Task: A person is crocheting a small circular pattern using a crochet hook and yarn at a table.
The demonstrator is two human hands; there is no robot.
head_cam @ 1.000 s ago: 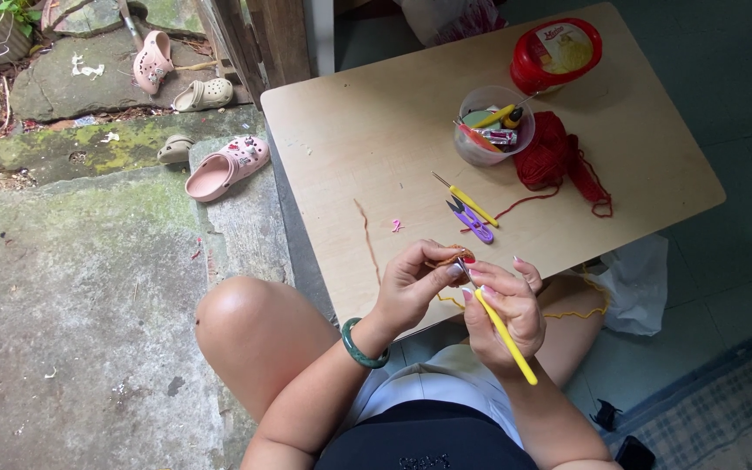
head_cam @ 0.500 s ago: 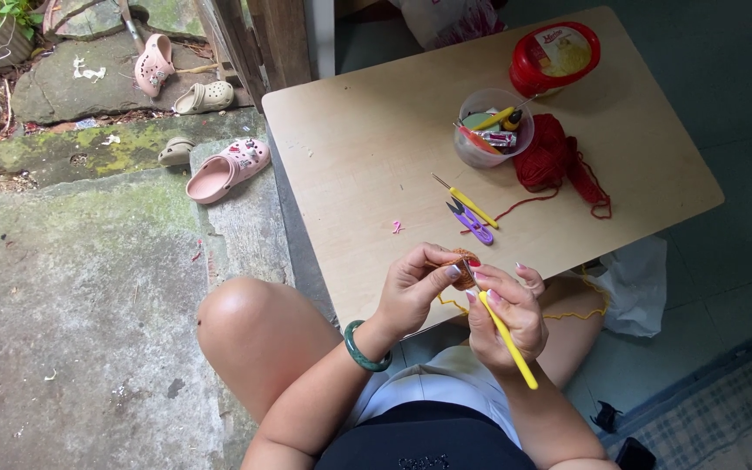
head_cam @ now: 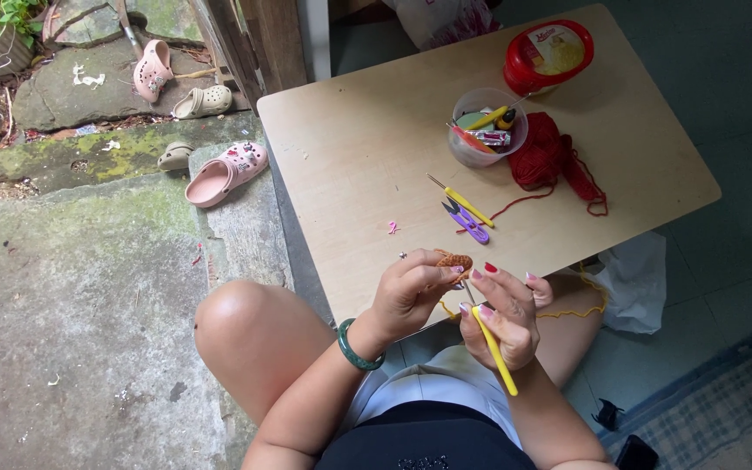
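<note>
Head view looks straight down on a seated person working at the near edge of a pale wooden table (head_cam: 376, 148). Her left hand (head_cam: 411, 292) pinches a small orange-brown crochet piece (head_cam: 454, 260) between thumb and fingertips, so most of the piece is covered and its shape is hard to read. Her right hand (head_cam: 505, 315) is closed round a yellow crochet hook (head_cam: 495, 352); the handle sticks out below the palm, but the metal tip vanishes between the two hands, which are pressed close together. A thin yellow yarn strand (head_cam: 578, 309) trails off to the right over her knee, its far end lost at the table edge. Farther up the table lie a second yellow hook (head_cam: 463, 203), purple snips (head_cam: 466, 223), a red yarn heap (head_cam: 543, 157), and a clear cup (head_cam: 487, 127) whose jumbled contents I cannot sort out.
</note>
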